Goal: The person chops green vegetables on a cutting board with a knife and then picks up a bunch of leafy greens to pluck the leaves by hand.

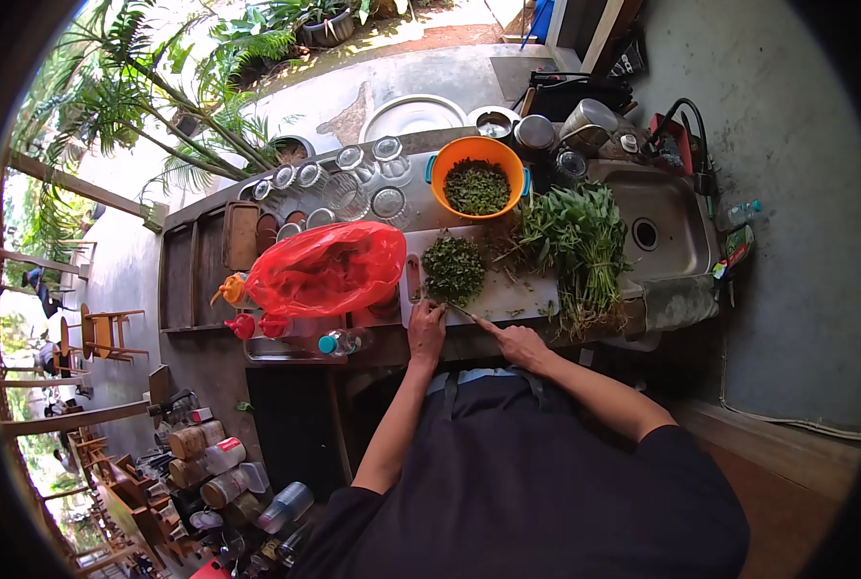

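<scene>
My right hand (524, 345) is closed around the handle of a knife (486, 324), whose blade points left over the near edge of a white cutting board (517, 289). Just left of the blade, my left hand (427, 331) has its fingers pinched together at the board's front edge. Whatever lies between those fingertips is too small to make out. Right beyond them sits a pile of cut green leaves (453, 270). A large bunch of long-stemmed leafy greens (585, 246), roots toward me, covers the board's right end. Behind the board stands an orange colander (496, 148) containing more picked leaves.
A red plastic bag (329, 270) fills the counter on the left, near a blue-capped bottle (346, 343). Several glass jars (389, 204) stand behind it. To the right is a metal sink (677, 207). Pots (535, 132) line the back edge.
</scene>
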A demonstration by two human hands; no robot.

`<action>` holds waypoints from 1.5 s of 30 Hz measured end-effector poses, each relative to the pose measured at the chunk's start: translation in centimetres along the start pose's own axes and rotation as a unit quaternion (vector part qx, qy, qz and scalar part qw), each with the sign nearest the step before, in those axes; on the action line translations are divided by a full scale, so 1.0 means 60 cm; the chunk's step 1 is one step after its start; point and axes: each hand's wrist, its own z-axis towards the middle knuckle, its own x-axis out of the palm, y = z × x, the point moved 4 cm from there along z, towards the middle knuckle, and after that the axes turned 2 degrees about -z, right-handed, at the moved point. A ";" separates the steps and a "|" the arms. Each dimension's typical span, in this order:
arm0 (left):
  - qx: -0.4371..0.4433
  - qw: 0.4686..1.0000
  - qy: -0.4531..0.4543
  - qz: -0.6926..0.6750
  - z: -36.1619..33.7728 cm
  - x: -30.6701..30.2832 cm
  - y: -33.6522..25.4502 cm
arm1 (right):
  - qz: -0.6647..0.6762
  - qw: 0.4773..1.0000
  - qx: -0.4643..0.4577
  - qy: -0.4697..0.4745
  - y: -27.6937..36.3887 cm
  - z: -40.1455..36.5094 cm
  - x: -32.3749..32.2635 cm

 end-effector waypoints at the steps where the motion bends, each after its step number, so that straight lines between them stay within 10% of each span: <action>1: 0.008 1.000 0.001 0.010 -0.001 -0.003 -0.004 | 0.001 1.000 0.010 0.001 0.001 0.000 -0.003; 45: -0.002 0.999 0.009 -0.046 0.002 0.013 0.013 | 0.006 0.999 0.017 -0.032 0.018 0.032 0.021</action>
